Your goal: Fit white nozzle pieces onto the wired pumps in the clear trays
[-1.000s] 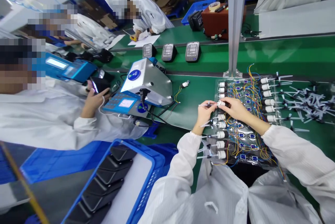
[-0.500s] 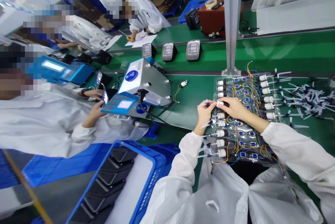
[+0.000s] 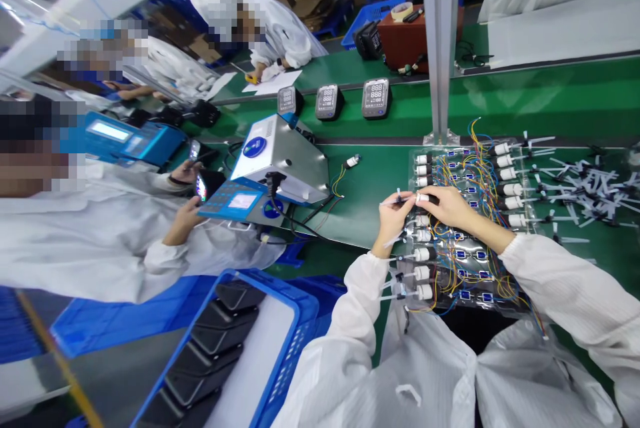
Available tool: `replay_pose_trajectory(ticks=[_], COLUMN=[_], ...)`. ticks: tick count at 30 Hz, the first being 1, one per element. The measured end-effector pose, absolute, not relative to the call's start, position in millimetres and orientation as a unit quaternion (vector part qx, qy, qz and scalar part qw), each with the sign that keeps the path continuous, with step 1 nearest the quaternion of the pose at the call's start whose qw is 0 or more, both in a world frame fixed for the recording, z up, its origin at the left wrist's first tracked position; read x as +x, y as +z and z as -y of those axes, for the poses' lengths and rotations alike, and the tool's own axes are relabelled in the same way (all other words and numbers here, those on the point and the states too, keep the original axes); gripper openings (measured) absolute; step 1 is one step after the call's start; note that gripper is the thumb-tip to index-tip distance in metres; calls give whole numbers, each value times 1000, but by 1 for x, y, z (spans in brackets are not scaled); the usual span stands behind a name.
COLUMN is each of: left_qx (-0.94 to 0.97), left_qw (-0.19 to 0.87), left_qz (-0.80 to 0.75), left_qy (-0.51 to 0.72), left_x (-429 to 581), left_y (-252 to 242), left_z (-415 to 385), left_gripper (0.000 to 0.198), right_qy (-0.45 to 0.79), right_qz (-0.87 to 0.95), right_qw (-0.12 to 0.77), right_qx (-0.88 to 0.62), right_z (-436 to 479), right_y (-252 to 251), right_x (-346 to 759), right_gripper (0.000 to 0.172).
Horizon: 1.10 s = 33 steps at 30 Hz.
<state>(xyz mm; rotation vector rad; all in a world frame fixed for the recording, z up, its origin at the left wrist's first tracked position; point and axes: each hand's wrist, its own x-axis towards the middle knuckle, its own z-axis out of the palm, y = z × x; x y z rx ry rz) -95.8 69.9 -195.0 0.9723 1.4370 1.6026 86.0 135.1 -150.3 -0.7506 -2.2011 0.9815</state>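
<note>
My left hand point(image 3: 394, 218) and my right hand point(image 3: 447, 208) meet above the near edge of a transparent blister tray point(image 3: 525, 215). The tray holds rows of white cylindrical fittings with coloured wires and small blue modules point(image 3: 465, 241). My left fingers pinch a thin plastic stem with a dark collar point(image 3: 400, 201). My right fingertips grip a white cylindrical fitting point(image 3: 423, 198) at the stem's end, though I cannot tell whether the two are joined. A loose pile of pale plastic stems point(image 3: 595, 181) lies on the green belt to the right of the tray.
A steel post point(image 3: 440, 35) rises behind the tray. To the left stand a steel-cased instrument point(image 3: 277, 158) and a blue keypad unit point(image 3: 240, 203). A co-worker's hands point(image 3: 187, 211) hold a dark device. Digital meters point(image 3: 376, 98) stand on the far belt. A blue crate point(image 3: 295, 328) sits lower left.
The view has drifted slightly. My hands stay together over the tray, with only small finger shifts. The co-worker's second hand has come up beside the dark device.
</note>
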Motion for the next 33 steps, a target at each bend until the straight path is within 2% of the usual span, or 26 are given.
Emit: replay_pose_trajectory(ticks=[14,33], left_qx=[402,421], left_qw=[337,385], left_qz=[-547,-522], left_qy=[652,635], left_x=[-98,-98], left_y=[-192,-196], left_z=[-66,-62], left_gripper=[24,23], right_qy=[357,367], right_qz=[839,842], right_qw=[298,316], right_qx=[-282,-237], right_z=[-137,-137], right_y=[-155,-159], right_x=[87,90], right_gripper=[27,23])
